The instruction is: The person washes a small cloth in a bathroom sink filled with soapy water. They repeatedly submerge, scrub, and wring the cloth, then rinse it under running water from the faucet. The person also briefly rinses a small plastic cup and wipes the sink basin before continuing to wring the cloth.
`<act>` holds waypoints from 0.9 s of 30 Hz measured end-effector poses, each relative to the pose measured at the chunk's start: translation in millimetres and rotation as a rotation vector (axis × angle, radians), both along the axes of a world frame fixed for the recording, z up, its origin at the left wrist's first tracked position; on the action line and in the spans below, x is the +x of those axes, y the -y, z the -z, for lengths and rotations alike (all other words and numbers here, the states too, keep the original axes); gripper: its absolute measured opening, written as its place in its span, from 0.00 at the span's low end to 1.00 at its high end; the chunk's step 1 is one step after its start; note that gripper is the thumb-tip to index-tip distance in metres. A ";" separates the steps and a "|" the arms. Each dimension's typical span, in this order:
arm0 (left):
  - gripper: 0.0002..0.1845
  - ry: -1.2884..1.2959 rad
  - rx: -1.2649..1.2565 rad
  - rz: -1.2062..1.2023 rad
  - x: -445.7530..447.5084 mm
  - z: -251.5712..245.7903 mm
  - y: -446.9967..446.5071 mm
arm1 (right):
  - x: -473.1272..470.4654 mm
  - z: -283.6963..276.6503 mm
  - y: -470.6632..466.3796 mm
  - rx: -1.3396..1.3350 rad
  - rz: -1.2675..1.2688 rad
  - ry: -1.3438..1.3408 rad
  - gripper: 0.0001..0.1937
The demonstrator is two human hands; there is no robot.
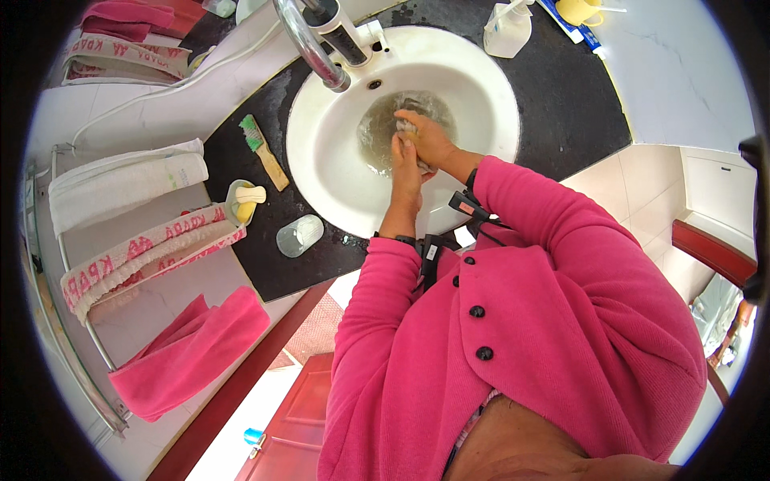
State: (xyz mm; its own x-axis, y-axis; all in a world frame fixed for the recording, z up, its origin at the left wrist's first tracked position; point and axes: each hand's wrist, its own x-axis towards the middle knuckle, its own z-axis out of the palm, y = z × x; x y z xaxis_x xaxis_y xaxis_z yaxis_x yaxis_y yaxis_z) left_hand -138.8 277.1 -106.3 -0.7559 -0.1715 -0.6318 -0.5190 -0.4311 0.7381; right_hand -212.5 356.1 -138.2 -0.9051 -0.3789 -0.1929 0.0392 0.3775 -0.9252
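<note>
Both hands are together over the white washbasin (337,186), squeezing a small wet greyish cloth (406,126) between them. My left hand (406,171) grips it from below, palm up. Over its upper part my right hand (428,139) is wrapped, with the thumb side towards the tap. Much of the cloth is hidden by the fingers. Murky grey water (376,135) lies in the bottom of the basin, just under the hands. Something dark shows in the water beyond the right hand, too unclear to name.
A chrome tap spout (313,54) arches over the basin's back left. On the black counter (571,108) are a scrubbing brush (264,153), a clear cup (299,235), a soap dish (233,195) and a pump bottle (508,33). Towels (192,349) hang on the left rail.
</note>
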 end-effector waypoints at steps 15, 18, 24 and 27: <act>0.12 -0.197 -0.174 -0.066 11.2 -2.3 0.8 | 2.3 -35.8 -14.6 0.159 -0.217 0.157 0.18; 0.10 -0.198 -0.285 0.009 10.4 -4.8 -1.0 | 1.7 -28.3 -16.5 0.170 -0.222 0.029 0.19; 0.17 -0.116 -0.382 0.132 -1.2 16.8 13.9 | -20.9 -6.4 -3.2 0.068 -0.119 0.374 0.22; 0.22 -0.388 -0.873 0.257 -10.0 24.2 30.7 | -39.1 -8.9 -4.8 -0.130 0.058 0.808 0.24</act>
State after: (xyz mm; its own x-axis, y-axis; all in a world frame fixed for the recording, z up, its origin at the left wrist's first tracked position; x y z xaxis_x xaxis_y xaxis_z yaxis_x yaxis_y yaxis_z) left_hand -148.7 246.5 -130.5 -0.9634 -0.2607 -0.0619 -0.1750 0.4373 0.8821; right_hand -251.6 360.9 -129.3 -0.5249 -0.3995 -0.7516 0.7283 0.2462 -0.6395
